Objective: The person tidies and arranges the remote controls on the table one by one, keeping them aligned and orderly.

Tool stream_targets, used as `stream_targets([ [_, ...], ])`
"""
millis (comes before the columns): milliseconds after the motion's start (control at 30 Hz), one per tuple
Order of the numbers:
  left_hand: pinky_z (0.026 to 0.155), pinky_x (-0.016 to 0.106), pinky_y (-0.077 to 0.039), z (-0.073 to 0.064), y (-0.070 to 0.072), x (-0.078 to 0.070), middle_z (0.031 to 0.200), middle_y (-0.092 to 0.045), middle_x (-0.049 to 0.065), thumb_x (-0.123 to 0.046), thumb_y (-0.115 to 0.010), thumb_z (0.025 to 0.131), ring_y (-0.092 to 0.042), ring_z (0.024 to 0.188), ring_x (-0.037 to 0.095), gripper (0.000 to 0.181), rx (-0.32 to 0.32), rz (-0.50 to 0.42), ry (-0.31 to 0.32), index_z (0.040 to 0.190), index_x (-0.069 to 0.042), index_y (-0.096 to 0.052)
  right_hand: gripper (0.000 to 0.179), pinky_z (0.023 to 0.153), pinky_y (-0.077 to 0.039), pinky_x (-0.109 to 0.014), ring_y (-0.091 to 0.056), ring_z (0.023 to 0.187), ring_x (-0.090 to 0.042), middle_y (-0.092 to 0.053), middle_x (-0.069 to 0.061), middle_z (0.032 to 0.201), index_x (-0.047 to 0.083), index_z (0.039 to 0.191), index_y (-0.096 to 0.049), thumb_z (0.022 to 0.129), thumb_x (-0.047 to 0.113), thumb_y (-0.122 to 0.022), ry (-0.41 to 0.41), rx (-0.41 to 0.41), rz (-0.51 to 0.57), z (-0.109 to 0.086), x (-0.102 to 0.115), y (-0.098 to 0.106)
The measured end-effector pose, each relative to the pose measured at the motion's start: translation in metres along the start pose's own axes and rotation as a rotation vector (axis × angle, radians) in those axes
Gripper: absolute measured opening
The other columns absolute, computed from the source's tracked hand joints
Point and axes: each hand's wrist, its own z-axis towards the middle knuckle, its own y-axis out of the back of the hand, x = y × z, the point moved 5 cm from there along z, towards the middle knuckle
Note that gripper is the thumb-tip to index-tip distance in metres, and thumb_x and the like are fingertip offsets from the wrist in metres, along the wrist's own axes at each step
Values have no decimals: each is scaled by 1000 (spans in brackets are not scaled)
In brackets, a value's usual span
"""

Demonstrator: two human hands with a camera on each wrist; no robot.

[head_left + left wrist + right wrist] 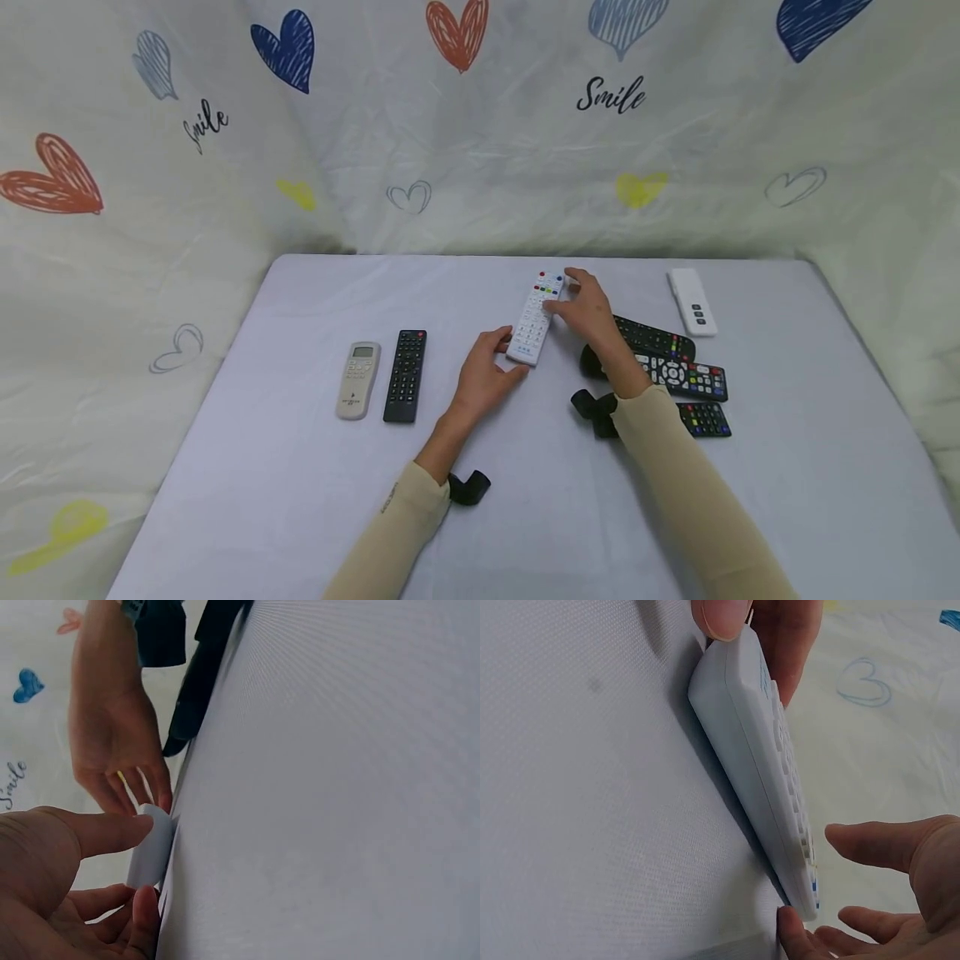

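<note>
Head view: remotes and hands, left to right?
Beige remote with display → lone black remote → left hand → white remote with coloured buttons → right hand → white remote with few buttons. Overlapping black remotes at right left out.

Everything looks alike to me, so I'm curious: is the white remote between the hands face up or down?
Face up: the head view shows the white remote control with its buttons toward the camera.

White-covered tabletop (285,475) before a pale backdrop (510,158) printed with red, blue and yellow hearts (288,52) and "Smile" lettering (611,97), a cream remote (358,381) beside a black remote (405,377), dark remotes (692,380) clustered at right, a white three-button remote (692,302) beyond them.
</note>
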Motion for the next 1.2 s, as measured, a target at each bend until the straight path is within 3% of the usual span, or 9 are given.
stream_targets([
  [500,73,19,-48,2,-2,-4,133,-63,11,-16,-84,88,-58,93,14,71,7,28,7,151,-7,-52,81,120,-40,-56,-38,152,-41,-37,-24,165,5,162,-30,94,15,-73,9,38,-35,7,1,-2],
  [600,74,20,-48,2,-3,-3,133,-63,11,-17,-85,87,-59,99,17,72,3,26,14,150,-8,-53,84,120,-40,-56,-39,151,-41,-36,-24,165,5,163,-29,93,15,-74,10,59,-57,8,2,-2],
  [767,88,29,-51,2,-4,-4,133,-62,12,-19,-87,85,-61,115,22,72,-19,26,23,149,-7,-54,91,123,-35,-56,-38,150,-42,-36,-26,164,9,166,-23,92,16,-76,13,114,-103,10,4,-3],
  [1200,97,37,-52,-1,-4,-6,130,-62,10,-21,-91,82,-62,117,22,73,-41,38,37,146,-10,-58,89,119,-39,-56,-43,144,-42,-39,-26,160,5,164,-27,91,14,-78,21,131,-118,8,4,-2],
])
